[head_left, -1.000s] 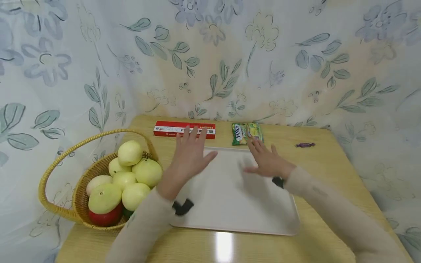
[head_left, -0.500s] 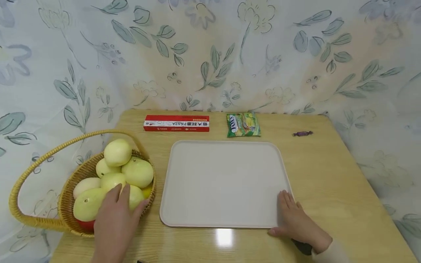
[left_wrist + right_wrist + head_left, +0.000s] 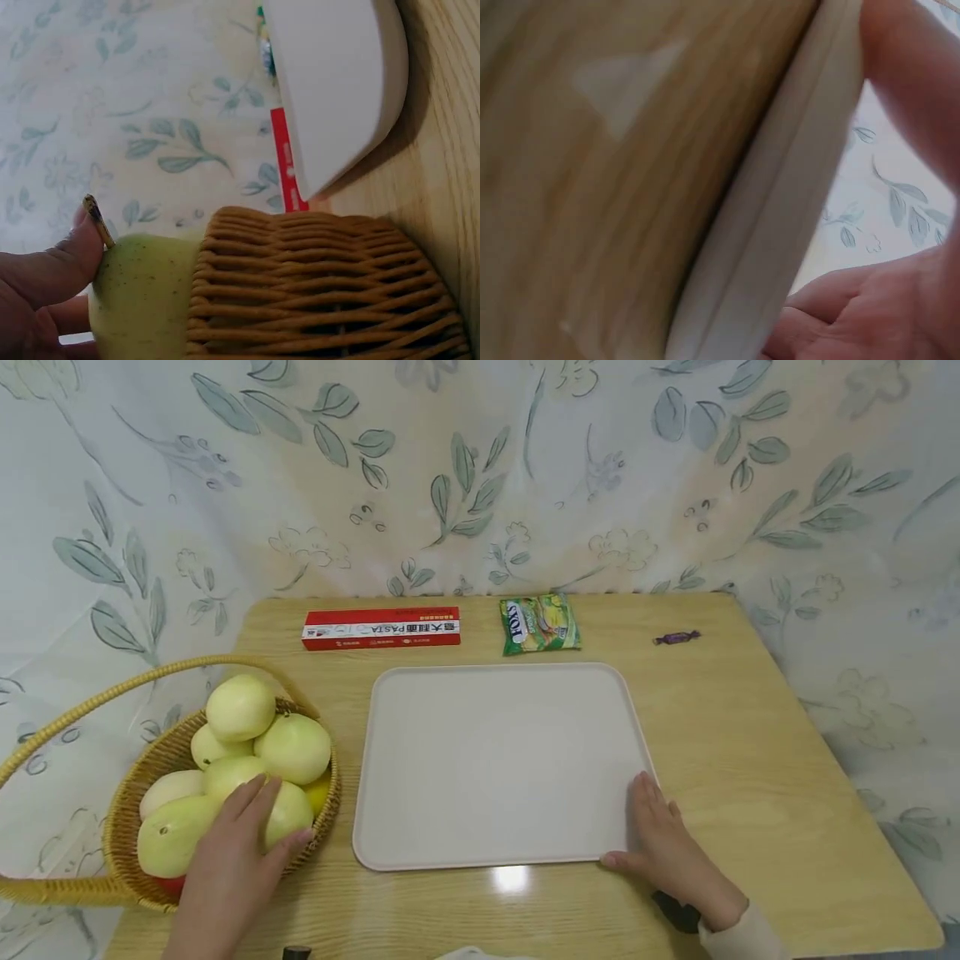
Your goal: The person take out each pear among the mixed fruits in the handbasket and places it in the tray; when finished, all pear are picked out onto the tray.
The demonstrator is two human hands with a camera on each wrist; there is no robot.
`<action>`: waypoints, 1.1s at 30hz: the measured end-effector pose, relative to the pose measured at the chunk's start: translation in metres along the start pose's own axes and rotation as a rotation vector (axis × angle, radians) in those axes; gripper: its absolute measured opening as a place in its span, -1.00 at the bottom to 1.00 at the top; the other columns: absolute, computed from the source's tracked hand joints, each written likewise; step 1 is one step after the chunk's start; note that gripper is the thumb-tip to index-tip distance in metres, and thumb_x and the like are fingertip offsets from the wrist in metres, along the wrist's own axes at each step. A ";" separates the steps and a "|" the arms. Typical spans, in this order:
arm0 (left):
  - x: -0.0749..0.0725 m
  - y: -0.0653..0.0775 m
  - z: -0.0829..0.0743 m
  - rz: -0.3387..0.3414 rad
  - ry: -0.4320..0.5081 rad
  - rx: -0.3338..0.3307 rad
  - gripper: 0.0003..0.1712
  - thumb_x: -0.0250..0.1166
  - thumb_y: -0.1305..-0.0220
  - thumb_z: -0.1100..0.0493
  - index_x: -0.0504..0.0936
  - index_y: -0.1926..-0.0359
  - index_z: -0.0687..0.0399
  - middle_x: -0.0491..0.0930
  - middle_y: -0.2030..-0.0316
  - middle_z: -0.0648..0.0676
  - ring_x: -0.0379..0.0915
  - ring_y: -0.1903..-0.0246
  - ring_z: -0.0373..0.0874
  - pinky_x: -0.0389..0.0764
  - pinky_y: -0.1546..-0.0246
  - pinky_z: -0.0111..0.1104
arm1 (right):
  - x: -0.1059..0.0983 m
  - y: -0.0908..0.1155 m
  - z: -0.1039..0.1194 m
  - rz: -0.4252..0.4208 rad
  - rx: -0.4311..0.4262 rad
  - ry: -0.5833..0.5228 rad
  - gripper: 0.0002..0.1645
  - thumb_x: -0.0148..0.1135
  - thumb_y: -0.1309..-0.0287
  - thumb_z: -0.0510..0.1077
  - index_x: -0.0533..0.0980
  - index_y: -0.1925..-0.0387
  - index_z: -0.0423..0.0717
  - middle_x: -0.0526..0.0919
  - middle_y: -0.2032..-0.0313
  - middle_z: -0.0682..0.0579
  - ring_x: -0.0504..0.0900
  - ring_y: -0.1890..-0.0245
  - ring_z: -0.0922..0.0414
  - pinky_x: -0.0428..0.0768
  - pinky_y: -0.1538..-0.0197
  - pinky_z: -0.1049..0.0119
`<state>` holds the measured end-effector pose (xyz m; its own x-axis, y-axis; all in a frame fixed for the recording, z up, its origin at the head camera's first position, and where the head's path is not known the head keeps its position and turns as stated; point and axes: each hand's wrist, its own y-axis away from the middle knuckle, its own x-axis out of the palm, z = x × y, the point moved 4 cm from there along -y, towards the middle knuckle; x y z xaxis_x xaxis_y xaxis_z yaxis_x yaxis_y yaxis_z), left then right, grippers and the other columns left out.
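Observation:
At the left stands a wicker basket (image 3: 120,827) heaped with yellow-green pears. My left hand (image 3: 232,864) reaches over its front side and grips a pear (image 3: 288,818); in the left wrist view the thumb lies beside the stem of this pear (image 3: 142,292), and part of it is hidden behind the basket wall (image 3: 322,292). A white tray (image 3: 495,760) lies in the middle of the table. My right hand (image 3: 671,852) rests at its front right corner, fingers straight along the right rim and thumb at the front edge. The tray's rim (image 3: 772,202) fills the right wrist view's middle.
Behind the tray lie a red pasta box (image 3: 382,629) and a green Fox's candy bag (image 3: 542,624). A purple wrapped candy (image 3: 677,637) lies farther right on the wooden table (image 3: 765,793). A floral curtain (image 3: 480,477) hangs behind.
Both hands came down from above the tray, the left to the pears and the right to the tray's front right corner. The last half second shows little hand movement; the head view shifted.

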<state>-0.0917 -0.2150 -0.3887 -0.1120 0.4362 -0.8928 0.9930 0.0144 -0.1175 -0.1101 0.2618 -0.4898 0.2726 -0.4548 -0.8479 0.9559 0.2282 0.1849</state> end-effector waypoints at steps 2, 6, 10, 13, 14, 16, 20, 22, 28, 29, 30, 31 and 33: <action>0.001 -0.003 -0.002 -0.020 0.007 0.021 -0.14 0.47 -0.01 0.02 0.38 -0.26 0.36 0.34 -0.21 0.41 0.25 -0.17 0.37 0.33 -0.06 0.16 | 0.000 0.001 -0.003 -0.006 0.002 -0.028 0.54 0.44 0.20 0.30 -0.25 -0.41 -0.53 -0.31 -0.43 -0.48 -0.24 -0.44 -0.38 -0.21 -0.33 -0.42; 0.005 -0.006 -0.003 -0.064 0.009 0.033 -0.15 0.49 0.02 0.02 0.41 -0.24 0.35 0.37 -0.19 0.41 0.27 -0.16 0.34 0.32 -0.06 0.13 | 0.004 0.003 -0.008 -0.026 -0.010 -0.092 0.52 0.43 0.15 0.29 -0.30 -0.43 -0.46 -0.37 -0.44 -0.43 -0.30 -0.46 -0.33 -0.32 -0.39 -0.32; 0.011 -0.006 -0.003 -0.098 0.019 -0.031 -0.16 0.50 0.02 0.00 0.43 -0.22 0.36 0.38 -0.20 0.39 0.29 -0.15 0.34 0.33 -0.04 0.14 | 0.007 0.005 -0.012 -0.053 -0.028 -0.130 0.50 0.41 0.11 0.27 -0.33 -0.44 -0.42 -0.41 -0.45 -0.40 -0.35 -0.48 -0.28 -0.40 -0.41 -0.28; 0.014 -0.003 -0.008 -0.159 0.045 -0.088 -0.20 0.50 0.02 0.00 0.47 -0.19 0.33 0.41 -0.20 0.35 0.32 -0.15 0.31 0.35 -0.03 0.09 | 0.008 0.006 -0.015 -0.065 -0.030 -0.148 0.50 0.40 0.10 0.27 -0.35 -0.45 -0.39 -0.42 -0.46 -0.37 -0.37 -0.48 -0.25 -0.44 -0.43 -0.22; 0.015 -0.002 -0.011 -0.215 0.069 -0.077 -0.21 0.52 0.05 0.01 0.49 -0.17 0.32 0.44 -0.18 0.33 0.34 -0.14 0.30 0.37 -0.10 -0.02 | 0.009 0.006 -0.015 -0.067 -0.027 -0.155 0.51 0.40 0.11 0.28 -0.36 -0.45 -0.38 -0.43 -0.46 -0.36 -0.38 -0.49 -0.24 -0.45 -0.43 -0.19; 0.017 -0.003 -0.021 -0.344 0.138 -0.013 -0.22 0.52 0.06 -0.07 0.55 -0.12 0.31 0.50 -0.14 0.31 0.38 -0.22 0.02 0.39 -0.19 -0.29 | 0.011 0.006 -0.016 -0.073 -0.030 -0.163 0.51 0.40 0.11 0.29 -0.37 -0.45 -0.37 -0.43 -0.46 -0.35 -0.39 -0.49 -0.22 -0.46 -0.44 -0.17; 0.028 -0.021 -0.061 -0.469 0.305 0.246 -0.23 0.53 0.12 -0.14 0.62 -0.05 0.28 0.57 -0.09 0.28 0.45 -0.20 -0.15 0.21 -0.19 -0.76 | 0.011 0.003 -0.016 -0.090 -0.030 -0.171 0.53 0.41 0.12 0.29 -0.38 -0.45 -0.35 -0.43 -0.46 -0.35 -0.40 -0.49 -0.21 -0.43 -0.43 -0.20; 0.039 -0.040 -0.090 -0.393 0.375 0.335 -0.25 0.55 0.12 -0.10 0.62 -0.06 0.26 0.56 -0.13 0.24 0.47 -0.19 -0.06 0.39 -0.19 -0.57 | 0.012 0.002 -0.016 -0.090 -0.020 -0.182 0.55 0.42 0.13 0.28 -0.40 -0.45 -0.34 -0.45 -0.47 -0.34 -0.41 -0.49 -0.22 -0.44 -0.43 -0.21; 0.100 -0.116 -0.165 -0.020 0.521 0.395 -0.31 0.53 0.05 0.00 0.60 -0.14 0.10 0.54 -0.19 0.06 0.46 -0.20 -0.02 0.57 -0.09 -0.13 | 0.018 0.005 -0.016 -0.065 -0.007 -0.193 0.57 0.40 0.14 0.33 -0.43 -0.45 -0.30 -0.48 -0.48 -0.28 -0.43 -0.49 -0.20 -0.42 -0.44 -0.19; 0.112 -0.128 -0.177 0.031 0.529 0.391 -0.31 0.51 0.02 -0.03 0.58 -0.16 0.08 0.53 -0.20 0.05 0.45 -0.21 -0.03 0.56 -0.10 -0.13 | 0.018 0.006 -0.015 -0.070 -0.014 -0.193 0.56 0.40 0.14 0.33 -0.42 -0.45 -0.31 -0.46 -0.48 -0.28 -0.43 -0.49 -0.20 -0.42 -0.44 -0.19; 0.125 -0.140 -0.188 0.074 0.533 0.393 -0.31 0.49 -0.01 -0.06 0.58 -0.17 0.07 0.52 -0.21 0.05 0.44 -0.23 -0.03 0.55 -0.11 -0.14 | 0.017 0.007 -0.015 -0.077 -0.019 -0.192 0.55 0.40 0.13 0.33 -0.41 -0.45 -0.33 -0.45 -0.48 -0.29 -0.42 -0.49 -0.20 -0.41 -0.44 -0.19; 0.137 -0.150 -0.199 0.113 0.533 0.399 -0.31 0.47 -0.03 -0.08 0.57 -0.18 0.07 0.52 -0.22 0.05 0.43 -0.23 -0.03 0.56 -0.11 -0.14 | 0.016 0.008 -0.015 -0.085 -0.023 -0.193 0.55 0.40 0.13 0.32 -0.39 -0.45 -0.33 -0.44 -0.48 -0.29 -0.41 -0.49 -0.21 -0.41 -0.44 -0.19; 0.163 -0.166 -0.219 0.168 0.529 0.419 -0.30 0.45 -0.05 -0.12 0.56 -0.19 0.06 0.50 -0.23 0.06 0.41 -0.25 -0.02 0.53 -0.14 -0.17 | 0.014 0.011 -0.015 -0.098 -0.023 -0.199 0.54 0.40 0.14 0.31 -0.37 -0.45 -0.35 -0.41 -0.48 -0.31 -0.39 -0.49 -0.22 -0.41 -0.44 -0.20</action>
<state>-0.2665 0.0505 -0.4194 0.1817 0.7834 -0.5944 0.8849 -0.3939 -0.2486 -0.0978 0.2706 -0.5075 0.1973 -0.6363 -0.7458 0.9767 0.1933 0.0935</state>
